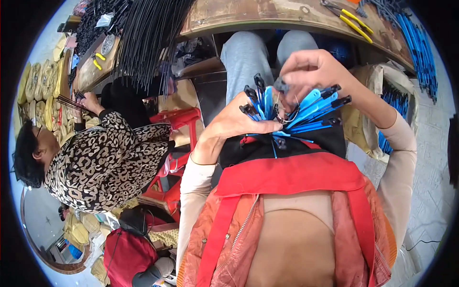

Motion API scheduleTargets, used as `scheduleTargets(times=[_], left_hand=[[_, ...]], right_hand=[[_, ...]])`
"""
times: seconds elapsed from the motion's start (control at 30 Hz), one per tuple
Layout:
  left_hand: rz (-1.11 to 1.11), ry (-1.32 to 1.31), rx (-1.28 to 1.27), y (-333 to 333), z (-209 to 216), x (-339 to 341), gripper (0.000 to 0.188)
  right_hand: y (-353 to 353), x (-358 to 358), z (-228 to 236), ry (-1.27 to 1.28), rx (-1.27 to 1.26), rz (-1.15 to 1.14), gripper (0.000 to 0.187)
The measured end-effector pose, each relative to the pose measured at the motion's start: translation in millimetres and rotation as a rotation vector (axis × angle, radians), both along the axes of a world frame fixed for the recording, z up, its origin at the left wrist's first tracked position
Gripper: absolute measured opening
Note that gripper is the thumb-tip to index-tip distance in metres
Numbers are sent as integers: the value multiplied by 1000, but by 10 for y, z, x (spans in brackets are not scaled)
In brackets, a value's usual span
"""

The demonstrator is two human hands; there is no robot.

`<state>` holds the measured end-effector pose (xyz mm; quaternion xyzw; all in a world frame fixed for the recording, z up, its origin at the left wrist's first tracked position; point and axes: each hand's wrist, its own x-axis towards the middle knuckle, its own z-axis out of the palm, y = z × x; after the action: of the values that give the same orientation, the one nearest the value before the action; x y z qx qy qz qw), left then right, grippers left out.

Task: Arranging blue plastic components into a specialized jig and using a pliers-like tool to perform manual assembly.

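Note:
A fanned bundle of blue strips with black clip-like ends [313, 107] is held over my lap. My left hand [239, 119] is closed around its gathered middle, thumb across the near side; strips spread out to both sides of the grip. Thin wire loops [291, 115] show where the strips meet. Just above the bundle, my right hand [313, 71] has bent fingers, some blurred. A small dark grey piece [281, 86] is at its fingertips; I cannot make out what it is.
A wooden table [248, 14] runs along the far side, with yellow-handled pliers [356, 26] and long black rods [148, 38] on it. More blue strips [418, 52] hang at the right, above an open sack [377, 110]. A co-worker [105, 158] sits at the left beside a red chair [184, 124].

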<state>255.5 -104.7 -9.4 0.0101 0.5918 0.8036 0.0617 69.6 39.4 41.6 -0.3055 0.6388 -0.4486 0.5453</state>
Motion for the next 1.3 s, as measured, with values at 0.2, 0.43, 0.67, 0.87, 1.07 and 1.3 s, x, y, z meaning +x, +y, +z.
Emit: scheduleTargets(times=[0.2, 0.43, 0.67, 0.87, 1.07, 1.3], left_hand=[[225, -101, 23, 156, 61, 164, 38], [187, -177, -21, 175, 31, 174, 44], [230, -164, -1, 231, 17, 119, 45], [75, -182, -75, 132, 96, 100, 41], [220, -196, 24, 193, 91, 135, 32], [151, -145, -123, 172, 110, 185, 35]], right_hand=[[15, 43, 115, -88, 17, 165, 19], [0, -37, 74, -151, 20, 268, 23], [44, 12, 228, -86, -17, 237, 24], [8, -40, 188, -19, -28, 337, 21], [-13, 16, 212, -43, 41, 238, 21], [-11, -9, 211, -31, 16, 346, 19]])
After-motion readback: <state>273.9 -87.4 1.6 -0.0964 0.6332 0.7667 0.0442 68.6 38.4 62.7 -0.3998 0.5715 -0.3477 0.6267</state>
